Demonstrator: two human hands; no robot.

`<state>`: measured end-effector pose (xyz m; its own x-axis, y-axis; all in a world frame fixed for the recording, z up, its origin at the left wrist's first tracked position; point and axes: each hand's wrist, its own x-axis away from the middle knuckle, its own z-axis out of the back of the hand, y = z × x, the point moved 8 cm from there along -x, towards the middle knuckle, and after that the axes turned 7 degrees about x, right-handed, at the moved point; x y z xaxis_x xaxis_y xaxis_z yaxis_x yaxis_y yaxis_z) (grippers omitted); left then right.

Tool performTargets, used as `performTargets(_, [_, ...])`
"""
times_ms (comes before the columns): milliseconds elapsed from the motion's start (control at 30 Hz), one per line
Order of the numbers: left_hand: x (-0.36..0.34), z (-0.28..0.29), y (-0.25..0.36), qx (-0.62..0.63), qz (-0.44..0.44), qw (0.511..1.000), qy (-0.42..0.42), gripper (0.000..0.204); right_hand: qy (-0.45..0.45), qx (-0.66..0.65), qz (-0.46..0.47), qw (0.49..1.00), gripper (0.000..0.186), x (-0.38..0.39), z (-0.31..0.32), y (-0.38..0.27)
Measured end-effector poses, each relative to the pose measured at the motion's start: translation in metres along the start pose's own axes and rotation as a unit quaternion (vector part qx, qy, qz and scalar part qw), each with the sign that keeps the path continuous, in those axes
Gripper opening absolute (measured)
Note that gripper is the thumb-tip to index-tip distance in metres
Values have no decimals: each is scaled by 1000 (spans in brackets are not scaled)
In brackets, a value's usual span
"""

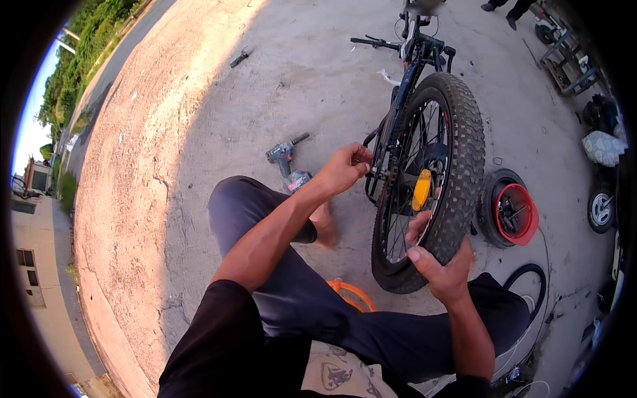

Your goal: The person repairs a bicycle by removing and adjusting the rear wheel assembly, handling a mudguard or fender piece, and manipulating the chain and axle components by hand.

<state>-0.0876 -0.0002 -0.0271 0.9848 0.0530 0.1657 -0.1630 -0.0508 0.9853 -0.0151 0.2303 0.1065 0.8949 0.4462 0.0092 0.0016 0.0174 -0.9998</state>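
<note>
Two hands (pixel 342 169) (pixel 441 268) on knobby (probably rear) wheel (pixel 458 159)

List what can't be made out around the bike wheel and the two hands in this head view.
- Left hand: its fingertips and whatever they pinch are hidden behind the bicycle frame near the hub.
- Right hand: its palm side is hidden against the knobby tyre.
- Handlebars: cut off by the top edge.
- Power drill on the concrete: its bit is too small to tell.
</note>
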Motion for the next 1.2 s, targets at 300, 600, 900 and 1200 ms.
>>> performTargets(300, [-3, -12, 8, -123, -96, 986, -59, 14, -9, -14, 11, 1000, 47, -3, 3, 0])
performTargets(600, [-5, -10, -6, -108, 1, 989, -100, 19, -10, -4, -7, 1000, 45, -5, -4, -2])
performTargets(900, [-22, 14, 2, -134, -73, 986, 68, 33, -14, 9, -23, 1000, 40, -3, 1, 2])
performTargets(1200, [-36, 7, -44, -165, 30, 985, 35, 35, -22, 25, -18, 999, 39, -2, 2, 6])
